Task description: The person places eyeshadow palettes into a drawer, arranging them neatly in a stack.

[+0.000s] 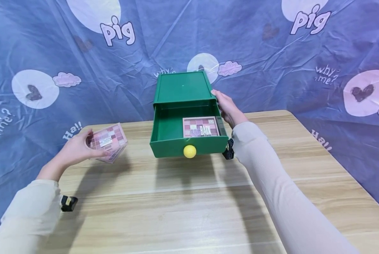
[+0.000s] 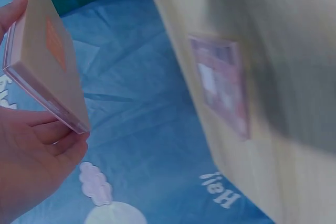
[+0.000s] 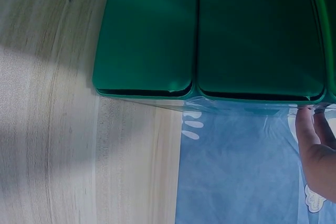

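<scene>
My left hand [image 1: 76, 148] pinches a pink makeup palette [image 1: 108, 139] by its edges, raised above the table at the left; the left wrist view shows its plain back [image 2: 52, 56] tilted upright. A second palette [image 2: 223, 85] lies on the table below it, partly covered in the head view. My right hand [image 1: 228, 107] rests against the right side of a green drawer box [image 1: 183, 86], fingers at its upper side edge. The drawer [image 1: 168, 147] is pulled out and holds a palette [image 1: 199, 127] lying face up at its right side.
A yellow round knob [image 1: 189, 151] sits on the drawer front. The wooden table [image 1: 189, 218] reaches back to a blue printed cloth [image 1: 138, 63] hanging behind it. Black wrist devices [image 1: 69, 203] show at both sleeves.
</scene>
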The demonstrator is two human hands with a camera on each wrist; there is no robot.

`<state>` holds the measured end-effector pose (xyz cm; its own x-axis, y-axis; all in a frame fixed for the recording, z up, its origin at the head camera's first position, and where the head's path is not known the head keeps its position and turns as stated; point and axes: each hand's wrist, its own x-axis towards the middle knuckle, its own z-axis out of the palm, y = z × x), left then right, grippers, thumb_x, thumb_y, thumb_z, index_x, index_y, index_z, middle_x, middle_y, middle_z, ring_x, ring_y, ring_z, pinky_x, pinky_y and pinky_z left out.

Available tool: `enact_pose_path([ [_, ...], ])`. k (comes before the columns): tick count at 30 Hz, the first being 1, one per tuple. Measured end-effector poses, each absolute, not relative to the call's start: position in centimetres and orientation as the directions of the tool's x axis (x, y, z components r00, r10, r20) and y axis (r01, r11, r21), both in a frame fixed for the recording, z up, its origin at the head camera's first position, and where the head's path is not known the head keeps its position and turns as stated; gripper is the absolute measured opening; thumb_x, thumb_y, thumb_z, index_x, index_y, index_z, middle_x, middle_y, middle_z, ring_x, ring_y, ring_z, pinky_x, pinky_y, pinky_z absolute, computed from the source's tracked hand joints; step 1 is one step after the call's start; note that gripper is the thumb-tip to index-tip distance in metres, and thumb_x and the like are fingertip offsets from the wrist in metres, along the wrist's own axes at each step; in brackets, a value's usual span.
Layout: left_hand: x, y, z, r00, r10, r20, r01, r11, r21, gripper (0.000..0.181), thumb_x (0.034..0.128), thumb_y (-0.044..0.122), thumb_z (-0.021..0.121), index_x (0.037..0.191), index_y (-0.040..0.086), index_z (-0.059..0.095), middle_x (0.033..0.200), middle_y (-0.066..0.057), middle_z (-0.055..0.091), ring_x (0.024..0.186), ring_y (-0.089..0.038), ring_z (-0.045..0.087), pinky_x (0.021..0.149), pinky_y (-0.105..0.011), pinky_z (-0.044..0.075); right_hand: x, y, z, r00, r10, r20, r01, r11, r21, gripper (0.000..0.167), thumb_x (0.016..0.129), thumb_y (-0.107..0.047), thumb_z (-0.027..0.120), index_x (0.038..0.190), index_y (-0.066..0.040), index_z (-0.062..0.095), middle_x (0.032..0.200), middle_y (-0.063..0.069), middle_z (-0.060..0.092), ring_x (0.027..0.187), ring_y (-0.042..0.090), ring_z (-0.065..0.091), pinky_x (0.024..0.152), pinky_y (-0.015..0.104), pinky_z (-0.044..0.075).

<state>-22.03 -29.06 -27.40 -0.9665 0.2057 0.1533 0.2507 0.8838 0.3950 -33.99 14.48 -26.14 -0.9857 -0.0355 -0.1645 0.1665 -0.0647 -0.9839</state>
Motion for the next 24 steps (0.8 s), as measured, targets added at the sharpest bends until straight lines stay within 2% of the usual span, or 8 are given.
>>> enact_pose_path([
  [3, -22.5, -28.7, -26.4, -0.963, 0.214, 0.164, 0.264, 0.876, 0.403, 0.076, 0.0611, 0.039, 0.075, 0.109, -0.009, 0.04, 0.085, -0.018, 0.052, 0.072, -0.028, 0.049, 0.06, -0.037, 0.038, -34.1, 14.5, -26.2, -0.987, -0.043, -0.157, 0.159, -0.074, -0.984, 0.05, 0.086, -0.041, 0.046, 0.132, -0.025, 0.036, 0.122, 0.004, 0.043, 0.1, 0.018, 0.044, 0.085, 0.034, 0.036],
  [8, -22.9, -28.0, -24.9, -0.966, 0.201, 0.16, 0.248, 0.893, 0.376, 0.081, 0.061, 0.043, 0.074, 0.112, -0.008, 0.039, 0.085, -0.017, 0.051, 0.073, -0.029, 0.048, 0.059, -0.039, 0.037, -34.1, 14.4, -26.2, -0.987, -0.045, -0.157, 0.16, -0.08, -0.984, 0.05, 0.086, -0.04, 0.046, 0.132, -0.026, 0.035, 0.122, 0.004, 0.043, 0.101, 0.018, 0.043, 0.085, 0.035, 0.036],
  [12, -23.1, -27.4, -23.9, -0.963, 0.201, 0.182, 0.255, 0.899, 0.356, 0.072, 0.0592, 0.043, 0.075, 0.103, -0.004, 0.042, 0.078, -0.014, 0.051, 0.067, -0.027, 0.047, 0.056, -0.037, 0.036, -34.2, 14.4, -26.3, -0.986, -0.036, -0.162, 0.165, -0.079, -0.983, 0.049, 0.085, -0.041, 0.047, 0.132, -0.026, 0.037, 0.121, 0.003, 0.043, 0.1, 0.017, 0.043, 0.085, 0.034, 0.036],
  [24, -23.7, -25.4, -21.0, -0.955, 0.201, 0.217, 0.267, 0.9, 0.344, 0.072, 0.059, 0.045, 0.074, 0.105, 0.0, 0.043, 0.083, -0.015, 0.05, 0.073, -0.029, 0.045, 0.061, -0.041, 0.033, -34.0, 14.6, -26.3, -0.986, -0.045, -0.163, 0.165, -0.056, -0.985, 0.049, 0.086, -0.043, 0.044, 0.131, -0.025, 0.037, 0.123, 0.003, 0.041, 0.104, 0.019, 0.041, 0.086, 0.036, 0.035],
])
